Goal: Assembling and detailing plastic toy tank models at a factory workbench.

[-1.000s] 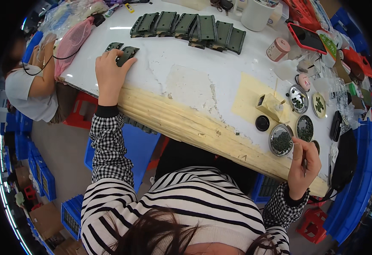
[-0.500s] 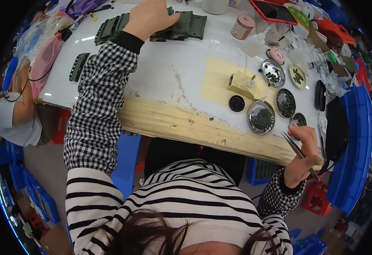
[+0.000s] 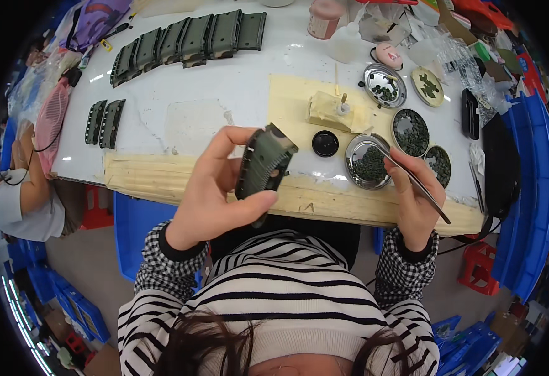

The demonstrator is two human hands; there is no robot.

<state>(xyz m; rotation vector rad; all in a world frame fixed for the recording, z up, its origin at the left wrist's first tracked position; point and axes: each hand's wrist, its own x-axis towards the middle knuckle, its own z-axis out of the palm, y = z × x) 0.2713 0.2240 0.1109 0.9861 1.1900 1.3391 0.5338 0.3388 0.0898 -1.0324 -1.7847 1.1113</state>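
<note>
My left hand [image 3: 208, 188] holds a dark green camouflage-patterned plastic casing [image 3: 265, 161] above the table's front edge, thumb along its lower end. In my right hand [image 3: 420, 203] is a pair of metal tweezers [image 3: 420, 185], its tips over a round metal tin [image 3: 349, 170] of small dark green pieces. Whether the tips grip a piece is too small to tell. Close by stand two more tins of such pieces, a middle tin [image 3: 411, 133] and a right-hand tin [image 3: 438, 168]. At the far left, a row of similar casings [image 3: 193, 39] lies overlapping; two smaller-looking casings [image 3: 104, 123] lie nearer.
A tape-wrapped block [image 3: 331, 111] with a small peg stands on yellow paper, beside a black round lid [image 3: 325, 144]. Behind are a metal dish [image 3: 385, 86], a pale dish [image 3: 427, 86] and a pink jar [image 3: 325, 19]. Another person's arm [image 3: 35, 182] shows at left.
My left hand has come back from the far row to the front with a casing in it. My right hand has moved up and left, bringing the tweezers over the tin.
</note>
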